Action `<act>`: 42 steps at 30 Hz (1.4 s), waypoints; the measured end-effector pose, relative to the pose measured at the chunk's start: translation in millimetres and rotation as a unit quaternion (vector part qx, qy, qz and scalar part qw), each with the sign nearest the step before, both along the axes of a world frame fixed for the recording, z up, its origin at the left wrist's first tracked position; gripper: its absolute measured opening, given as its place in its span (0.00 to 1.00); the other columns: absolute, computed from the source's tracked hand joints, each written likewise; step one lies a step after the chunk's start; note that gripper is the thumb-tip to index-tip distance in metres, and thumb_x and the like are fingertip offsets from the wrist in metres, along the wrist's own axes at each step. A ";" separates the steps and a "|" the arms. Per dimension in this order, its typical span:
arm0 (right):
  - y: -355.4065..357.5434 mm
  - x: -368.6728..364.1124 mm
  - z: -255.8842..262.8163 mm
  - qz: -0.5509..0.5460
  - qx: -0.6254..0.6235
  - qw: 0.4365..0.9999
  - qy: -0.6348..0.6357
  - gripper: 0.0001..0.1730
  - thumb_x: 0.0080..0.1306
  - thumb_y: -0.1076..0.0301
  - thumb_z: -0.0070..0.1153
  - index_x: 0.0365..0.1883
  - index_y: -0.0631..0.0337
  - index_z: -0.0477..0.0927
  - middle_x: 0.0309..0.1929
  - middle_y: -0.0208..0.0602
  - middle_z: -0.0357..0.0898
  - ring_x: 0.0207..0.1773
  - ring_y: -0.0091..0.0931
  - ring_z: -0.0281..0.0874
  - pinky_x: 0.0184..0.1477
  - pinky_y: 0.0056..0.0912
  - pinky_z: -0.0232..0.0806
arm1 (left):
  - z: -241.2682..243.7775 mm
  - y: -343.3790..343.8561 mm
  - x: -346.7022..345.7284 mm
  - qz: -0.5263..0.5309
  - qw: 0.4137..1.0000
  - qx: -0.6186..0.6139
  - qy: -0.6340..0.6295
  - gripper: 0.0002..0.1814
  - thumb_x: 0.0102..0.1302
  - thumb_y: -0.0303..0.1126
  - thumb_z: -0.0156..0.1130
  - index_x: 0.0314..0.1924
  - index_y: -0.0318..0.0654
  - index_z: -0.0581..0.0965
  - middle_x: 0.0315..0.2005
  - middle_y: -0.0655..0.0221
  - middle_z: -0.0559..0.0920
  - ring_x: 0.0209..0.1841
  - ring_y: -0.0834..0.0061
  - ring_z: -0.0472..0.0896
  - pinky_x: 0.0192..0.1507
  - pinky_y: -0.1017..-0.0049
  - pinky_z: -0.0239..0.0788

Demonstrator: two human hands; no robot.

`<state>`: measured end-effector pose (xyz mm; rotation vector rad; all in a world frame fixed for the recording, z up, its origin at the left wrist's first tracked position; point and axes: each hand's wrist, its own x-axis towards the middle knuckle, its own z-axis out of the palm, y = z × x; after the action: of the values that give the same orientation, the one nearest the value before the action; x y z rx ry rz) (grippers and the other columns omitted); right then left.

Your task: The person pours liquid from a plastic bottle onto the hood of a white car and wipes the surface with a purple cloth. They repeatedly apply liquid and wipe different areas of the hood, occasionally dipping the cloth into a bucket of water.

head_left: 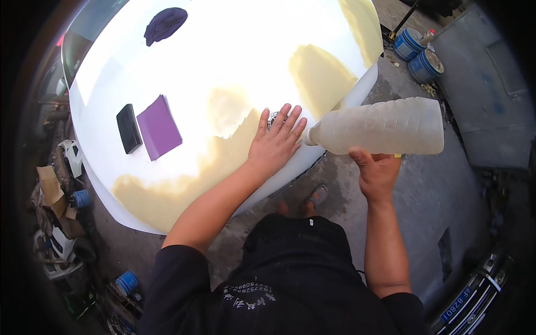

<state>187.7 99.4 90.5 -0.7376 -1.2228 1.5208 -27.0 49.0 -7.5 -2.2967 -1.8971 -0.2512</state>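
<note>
My left hand (274,144) is palm down with its fingers apart at the front edge of a white car hood (167,79), partly covering a round emblem (274,120). My right hand (379,173) grips a large, cloudy plastic bottle (381,125) from below. The bottle lies nearly level, its mouth pointing left, close beside my left fingers. Yellowish filler patches (322,77) mark the hood. On its left part, a purple sheet of sandpaper (161,130) rests next to a black sanding block (129,128). Farther up is a crumpled dark cloth (165,26).
Two blue pails (425,66) stand on the concrete floor at the upper right, near a grey metal panel (481,96). Another car's front end (473,297) shows at lower right. Cardboard (52,188), car parts (58,247) and a blue can (127,282) crowd the left side.
</note>
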 end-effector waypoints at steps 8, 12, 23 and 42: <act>0.0 -3.7 3.4 -0.004 0.004 1.000 -0.010 0.32 0.55 0.83 0.71 0.58 0.65 0.72 0.53 0.38 0.79 0.55 0.29 0.79 0.59 0.34 0.72 | -8.6 -7.9 12.1 0.023 1.000 -0.001 -0.021 0.29 0.69 0.35 0.50 0.71 0.44 0.65 0.75 0.67 0.59 0.78 0.65 0.53 0.76 0.51 0.38; -2.9 -20.0 7.0 0.036 0.007 0.999 -0.019 0.30 0.56 0.82 0.71 0.57 0.65 0.74 0.51 0.38 0.80 0.53 0.28 0.80 0.56 0.32 0.74 | -0.2 -60.1 -9.5 0.028 0.998 -0.036 0.044 0.27 0.70 0.35 0.51 0.69 0.44 0.67 0.74 0.68 0.62 0.77 0.65 0.55 0.76 0.54 0.40; -19.1 -79.3 8.1 0.221 0.001 0.974 -0.050 0.28 0.57 0.82 0.69 0.56 0.67 0.74 0.50 0.38 0.81 0.52 0.27 0.80 0.55 0.31 0.73 | -16.8 -220.7 -85.3 0.151 0.987 -0.041 0.025 0.35 0.68 0.48 0.56 0.73 0.48 0.62 0.75 0.71 0.59 0.78 0.66 0.53 0.77 0.57 0.39; -94.5 -189.0 53.5 0.407 0.096 0.904 -0.086 0.24 0.53 0.79 0.74 0.49 0.68 0.79 0.43 0.37 0.83 0.46 0.27 0.81 0.50 0.30 0.75 | -62.4 -321.0 -107.0 0.619 0.771 0.094 -0.116 0.48 0.72 0.55 0.47 0.75 0.23 0.42 0.76 0.42 0.39 0.79 0.46 0.33 0.76 0.50 0.25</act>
<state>-1.3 4.9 143.9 -0.2132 -1.9347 1.9719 -134.1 -272.0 -69.9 -0.5374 -2.8322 -0.4873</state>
